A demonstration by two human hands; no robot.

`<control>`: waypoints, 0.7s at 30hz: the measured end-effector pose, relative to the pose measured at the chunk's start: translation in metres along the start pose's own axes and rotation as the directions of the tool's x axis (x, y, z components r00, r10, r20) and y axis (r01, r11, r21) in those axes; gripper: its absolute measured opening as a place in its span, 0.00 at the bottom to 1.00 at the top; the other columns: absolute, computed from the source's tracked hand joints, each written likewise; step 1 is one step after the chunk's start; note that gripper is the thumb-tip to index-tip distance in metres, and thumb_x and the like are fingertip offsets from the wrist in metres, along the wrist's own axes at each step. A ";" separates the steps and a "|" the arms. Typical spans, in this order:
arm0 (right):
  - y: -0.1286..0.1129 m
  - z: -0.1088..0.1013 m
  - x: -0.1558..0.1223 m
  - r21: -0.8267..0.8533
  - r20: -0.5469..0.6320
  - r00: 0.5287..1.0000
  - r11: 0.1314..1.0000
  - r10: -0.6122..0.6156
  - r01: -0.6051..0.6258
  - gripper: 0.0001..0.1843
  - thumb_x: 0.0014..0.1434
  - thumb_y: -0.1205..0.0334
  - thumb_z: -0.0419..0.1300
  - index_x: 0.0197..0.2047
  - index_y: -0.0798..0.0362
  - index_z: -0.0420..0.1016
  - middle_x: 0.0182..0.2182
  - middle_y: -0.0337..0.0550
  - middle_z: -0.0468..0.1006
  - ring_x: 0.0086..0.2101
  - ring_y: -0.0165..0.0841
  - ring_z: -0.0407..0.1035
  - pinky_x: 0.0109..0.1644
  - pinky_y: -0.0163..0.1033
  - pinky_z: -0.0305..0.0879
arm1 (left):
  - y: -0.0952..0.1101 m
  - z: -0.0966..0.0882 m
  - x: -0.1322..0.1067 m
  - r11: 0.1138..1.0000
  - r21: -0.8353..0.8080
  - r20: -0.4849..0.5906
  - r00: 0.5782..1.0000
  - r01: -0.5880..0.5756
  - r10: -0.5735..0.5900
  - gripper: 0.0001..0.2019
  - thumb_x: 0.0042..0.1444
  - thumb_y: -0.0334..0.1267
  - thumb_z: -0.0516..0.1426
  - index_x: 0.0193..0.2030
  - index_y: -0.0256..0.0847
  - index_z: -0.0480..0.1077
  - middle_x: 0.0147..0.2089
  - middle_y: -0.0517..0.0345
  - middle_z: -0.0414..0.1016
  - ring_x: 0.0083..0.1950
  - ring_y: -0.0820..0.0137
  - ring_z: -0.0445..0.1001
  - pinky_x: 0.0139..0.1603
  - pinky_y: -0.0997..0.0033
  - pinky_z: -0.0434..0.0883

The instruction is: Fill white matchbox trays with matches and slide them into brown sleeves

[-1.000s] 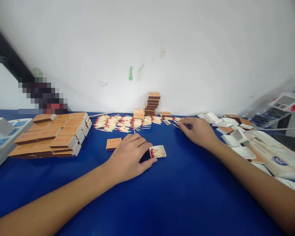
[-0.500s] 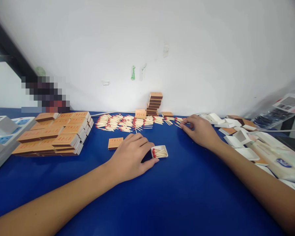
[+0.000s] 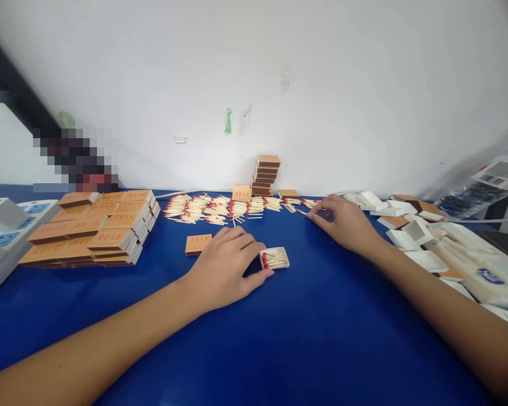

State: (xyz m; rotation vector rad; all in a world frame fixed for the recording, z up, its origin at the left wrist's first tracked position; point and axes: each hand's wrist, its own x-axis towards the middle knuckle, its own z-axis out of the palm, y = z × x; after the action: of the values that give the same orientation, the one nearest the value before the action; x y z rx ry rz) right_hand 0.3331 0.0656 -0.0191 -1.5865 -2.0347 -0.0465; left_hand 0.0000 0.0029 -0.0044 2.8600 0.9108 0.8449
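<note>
My left hand (image 3: pixel 226 265) rests on the blue table (image 3: pixel 313 338), thumb and fingers against the left end of a small white tray (image 3: pixel 274 259) that holds a few red-tipped matches. An orange matchbox sleeve (image 3: pixel 198 244) lies just left of that hand. My right hand (image 3: pixel 344 221) reaches to the right end of the loose match pile (image 3: pixel 224 208), fingertips curled and pinching at matches there. What sits between those fingertips is too small to make out.
A large block of stacked orange matchboxes (image 3: pixel 93 231) stands at the left, beside a white power strip (image 3: pixel 4 225). A small tower of matchboxes (image 3: pixel 266 175) leans at the wall. Several empty white trays (image 3: pixel 406 231) and plastic bags (image 3: pixel 474 265) crowd the right side.
My right hand has crept slightly right and back along the end of the match pile, fingers working. The left hand and the tray have stayed put.
</note>
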 end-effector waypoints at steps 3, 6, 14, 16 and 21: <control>0.004 0.001 0.001 -0.026 0.031 0.999 0.999 0.025 -0.025 0.16 0.68 0.48 0.60 0.36 0.49 0.81 0.37 0.49 0.78 0.36 0.43 0.73 0.42 0.49 0.69 | -0.001 0.001 0.000 1.000 0.002 0.003 1.000 0.004 -0.004 0.14 0.69 0.47 0.64 0.54 0.39 0.77 0.46 0.50 0.83 0.50 0.57 0.79 0.53 0.53 0.74; 0.007 0.000 0.001 -0.039 0.072 0.997 0.999 0.001 0.001 0.14 0.68 0.50 0.59 0.36 0.49 0.78 0.39 0.51 0.78 0.39 0.45 0.74 0.46 0.50 0.70 | -0.001 0.001 -0.001 1.000 0.005 0.005 1.000 0.008 -0.008 0.14 0.69 0.47 0.64 0.54 0.39 0.78 0.46 0.50 0.83 0.49 0.57 0.79 0.53 0.53 0.74; 0.009 -0.015 -0.003 -0.102 0.169 0.986 0.995 0.001 0.016 0.14 0.66 0.47 0.62 0.38 0.48 0.79 0.41 0.50 0.78 0.39 0.45 0.75 0.47 0.50 0.70 | -0.001 0.000 0.000 1.000 0.006 0.010 1.000 0.007 -0.007 0.15 0.69 0.47 0.64 0.53 0.38 0.78 0.46 0.51 0.83 0.49 0.57 0.79 0.52 0.53 0.74; 0.011 -0.017 -0.003 -0.092 0.212 0.977 0.995 -0.003 0.023 0.12 0.66 0.51 0.60 0.37 0.48 0.80 0.41 0.50 0.78 0.38 0.44 0.75 0.46 0.49 0.70 | -0.001 0.001 0.000 1.000 0.003 0.009 1.000 0.007 -0.007 0.15 0.69 0.46 0.64 0.54 0.38 0.78 0.46 0.51 0.83 0.49 0.57 0.79 0.52 0.53 0.74; 0.010 -0.010 -0.002 -0.059 0.177 0.984 0.997 -0.028 0.039 0.12 0.67 0.53 0.57 0.37 0.48 0.79 0.39 0.50 0.79 0.37 0.44 0.74 0.45 0.49 0.70 | 0.000 0.001 0.000 1.000 0.006 0.003 1.000 0.006 -0.006 0.15 0.69 0.46 0.65 0.53 0.38 0.78 0.45 0.50 0.83 0.49 0.56 0.79 0.52 0.53 0.74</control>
State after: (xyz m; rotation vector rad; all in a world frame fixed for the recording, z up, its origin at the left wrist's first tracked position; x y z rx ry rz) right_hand 0.3468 0.0632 -0.0142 -1.6448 -2.2150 0.0186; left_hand -0.0001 0.0033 -0.0052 2.8614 0.9220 0.8380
